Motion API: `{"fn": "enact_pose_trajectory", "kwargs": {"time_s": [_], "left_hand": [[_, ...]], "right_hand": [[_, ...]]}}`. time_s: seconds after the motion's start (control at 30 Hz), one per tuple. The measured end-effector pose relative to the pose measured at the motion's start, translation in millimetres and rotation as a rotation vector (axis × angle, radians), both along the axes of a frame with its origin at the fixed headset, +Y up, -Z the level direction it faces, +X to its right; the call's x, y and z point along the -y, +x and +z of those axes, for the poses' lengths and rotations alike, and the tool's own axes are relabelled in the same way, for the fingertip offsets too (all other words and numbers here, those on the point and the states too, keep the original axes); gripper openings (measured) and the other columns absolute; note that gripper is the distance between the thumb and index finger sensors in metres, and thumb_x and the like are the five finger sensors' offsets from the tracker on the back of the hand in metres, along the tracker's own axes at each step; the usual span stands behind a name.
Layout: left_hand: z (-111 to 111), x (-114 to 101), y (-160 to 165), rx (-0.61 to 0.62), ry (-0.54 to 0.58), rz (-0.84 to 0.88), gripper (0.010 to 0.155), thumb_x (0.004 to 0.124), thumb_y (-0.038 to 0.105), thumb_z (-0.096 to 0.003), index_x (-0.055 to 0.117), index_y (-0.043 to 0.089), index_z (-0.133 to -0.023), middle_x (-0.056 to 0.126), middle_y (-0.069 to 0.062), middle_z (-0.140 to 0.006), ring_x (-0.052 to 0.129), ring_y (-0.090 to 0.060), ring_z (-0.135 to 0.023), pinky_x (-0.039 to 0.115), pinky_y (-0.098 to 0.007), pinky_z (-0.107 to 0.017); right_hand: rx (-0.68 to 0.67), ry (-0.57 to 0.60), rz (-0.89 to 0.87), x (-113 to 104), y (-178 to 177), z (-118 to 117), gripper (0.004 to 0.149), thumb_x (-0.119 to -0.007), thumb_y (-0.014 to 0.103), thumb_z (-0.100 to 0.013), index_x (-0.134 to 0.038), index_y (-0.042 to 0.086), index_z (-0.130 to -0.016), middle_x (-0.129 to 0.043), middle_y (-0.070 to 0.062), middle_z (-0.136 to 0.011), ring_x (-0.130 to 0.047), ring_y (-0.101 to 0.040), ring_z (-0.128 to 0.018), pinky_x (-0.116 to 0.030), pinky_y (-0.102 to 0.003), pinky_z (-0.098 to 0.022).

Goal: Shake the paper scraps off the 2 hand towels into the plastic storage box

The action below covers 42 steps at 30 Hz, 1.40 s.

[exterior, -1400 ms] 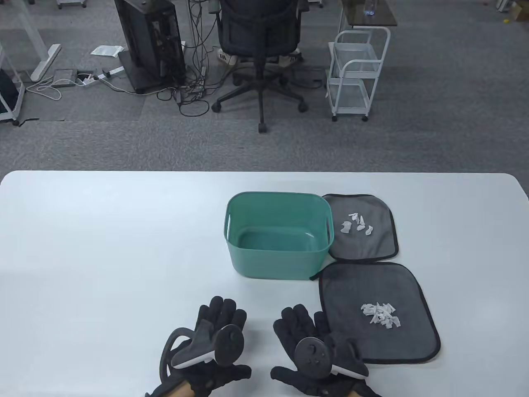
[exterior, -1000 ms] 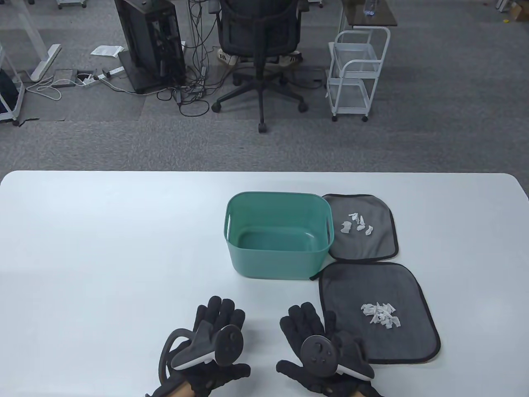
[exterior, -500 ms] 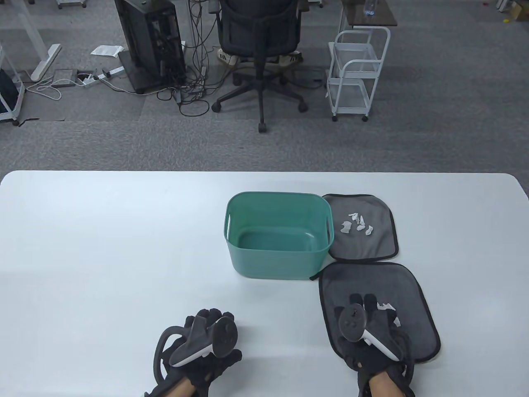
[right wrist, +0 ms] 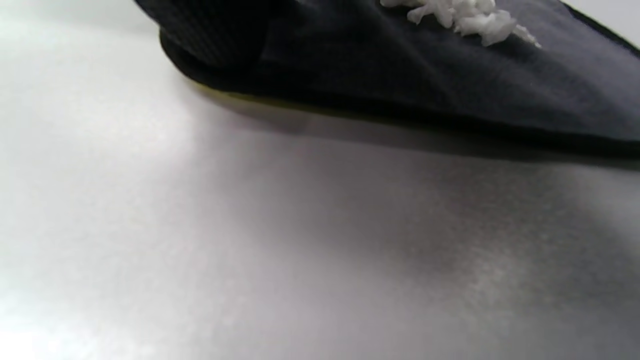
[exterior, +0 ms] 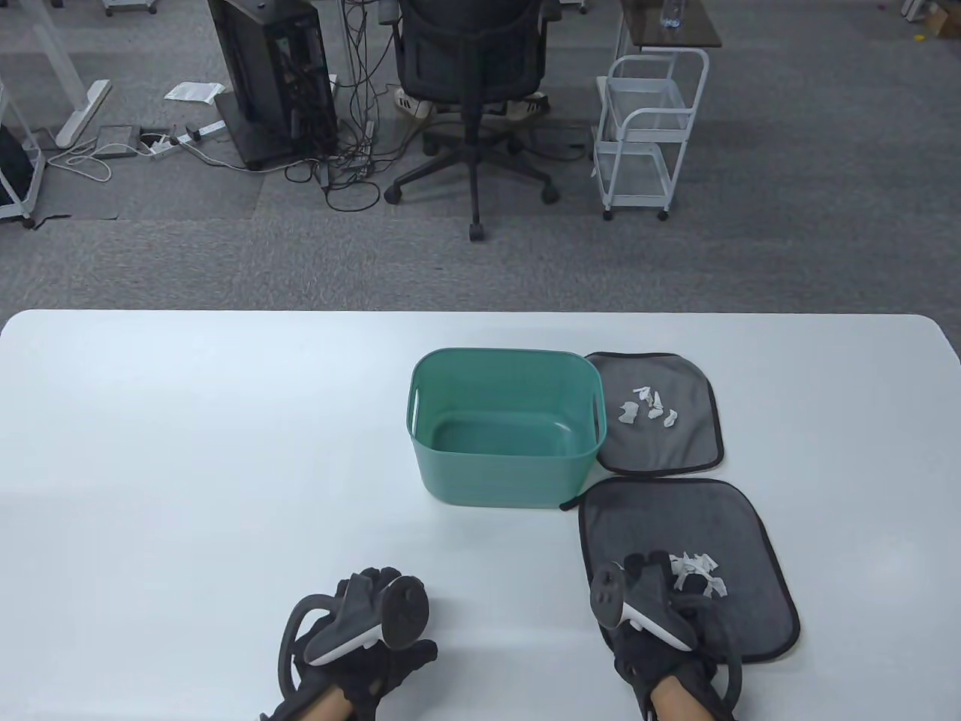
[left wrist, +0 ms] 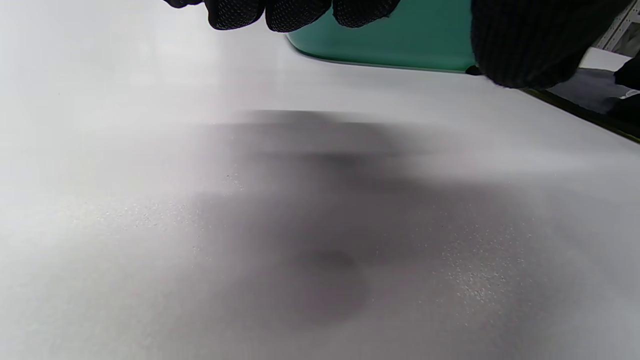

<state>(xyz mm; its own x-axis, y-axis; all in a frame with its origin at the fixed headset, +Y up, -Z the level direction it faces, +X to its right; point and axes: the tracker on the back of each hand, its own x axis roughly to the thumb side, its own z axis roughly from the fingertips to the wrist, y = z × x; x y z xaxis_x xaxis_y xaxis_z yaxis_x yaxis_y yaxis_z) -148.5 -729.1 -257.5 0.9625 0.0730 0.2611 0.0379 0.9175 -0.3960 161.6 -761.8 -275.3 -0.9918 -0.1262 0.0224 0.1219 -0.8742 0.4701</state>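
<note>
A green plastic storage box (exterior: pixel 503 458) stands open at the table's middle and holds nothing. Two grey hand towels with black trim lie to its right. The far towel (exterior: pixel 676 443) carries several white paper scraps (exterior: pixel 649 405). The near towel (exterior: pixel 676 518) carries a scrap pile (exterior: pixel 698 572). My right hand (exterior: pixel 646 569) is curled over the near towel's front-left edge and grips it. In the right wrist view that towel's edge (right wrist: pixel 450 85) is raised off the table, with the scraps (right wrist: pixel 460 15) on top. My left hand (exterior: pixel 364 593) hovers loosely curled over bare table, its fingertips (left wrist: pixel 280 12) holding nothing.
The white table (exterior: pixel 188 451) stretches wide to the left of the box (left wrist: pixel 400 40). Beyond its far edge, on the carpet, are an office chair (exterior: pixel 473 75), a white wire cart (exterior: pixel 646 143), a computer tower (exterior: pixel 270 75) and cables.
My right hand moved right from the bare table onto the near towel, then curled its fingers at the front-left edge. My left hand drew back a little and curled its fingers.
</note>
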Motion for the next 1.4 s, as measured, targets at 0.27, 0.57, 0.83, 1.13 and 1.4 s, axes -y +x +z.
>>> {"fn": "enact_pose_trajectory", "kwargs": {"time_s": [0.27, 0.57, 0.83, 1.13, 1.4], "left_hand": [[0, 1, 1, 0.008, -0.018, 0.005, 0.082, 0.07, 0.066, -0.0428, 0.04, 0.024, -0.106, 0.042, -0.012, -0.112, 0.047, -0.045, -0.108, 0.047, -0.056, -0.081], [1, 1, 3, 0.018, -0.004, -0.002, 0.081, 0.069, 0.066, -0.0434, 0.039, 0.024, -0.106, 0.041, -0.012, -0.112, 0.045, -0.045, -0.109, 0.046, -0.056, -0.081], [1, 4, 4, 0.029, -0.021, 0.009, 0.081, 0.069, 0.066, -0.0436, 0.039, 0.024, -0.106, 0.044, -0.012, -0.112, 0.048, -0.045, -0.108, 0.047, -0.056, -0.081], [1, 4, 5, 0.025, -0.038, -0.001, 0.081, 0.068, 0.066, -0.0437, 0.04, 0.024, -0.106, 0.045, -0.012, -0.112, 0.049, -0.045, -0.108, 0.048, -0.056, -0.081], [1, 6, 5, 0.028, -0.058, 0.001, 0.081, 0.068, 0.066, -0.0439, 0.039, 0.024, -0.106, 0.045, -0.012, -0.112, 0.049, -0.045, -0.108, 0.048, -0.056, -0.081]], "right_hand": [[-0.038, 0.003, 0.017, -1, -6, 3, 0.067, -0.084, 0.034, -0.052, -0.049, 0.018, -0.107, -0.016, -0.008, -0.119, -0.008, -0.037, -0.106, -0.02, -0.068, -0.069], [-0.122, 0.026, 0.063, -3, -22, 10, 0.068, -0.087, 0.036, -0.049, -0.055, 0.013, -0.105, -0.025, -0.01, -0.119, -0.017, -0.04, -0.107, -0.026, -0.069, -0.069], [-0.186, 0.032, 0.062, -4, -32, 16, 0.068, -0.087, 0.038, -0.049, -0.058, 0.01, -0.103, -0.028, -0.012, -0.119, -0.021, -0.041, -0.107, -0.029, -0.069, -0.069], [-0.286, 0.05, 0.078, -4, -52, 24, 0.067, -0.086, 0.04, -0.049, -0.06, 0.008, -0.102, -0.03, -0.012, -0.119, -0.023, -0.042, -0.107, -0.03, -0.069, -0.069], [-0.345, 0.053, 0.075, -3, -64, 29, 0.067, -0.084, 0.042, -0.05, -0.06, 0.007, -0.102, -0.031, -0.013, -0.119, -0.024, -0.043, -0.107, -0.032, -0.069, -0.069]]}}
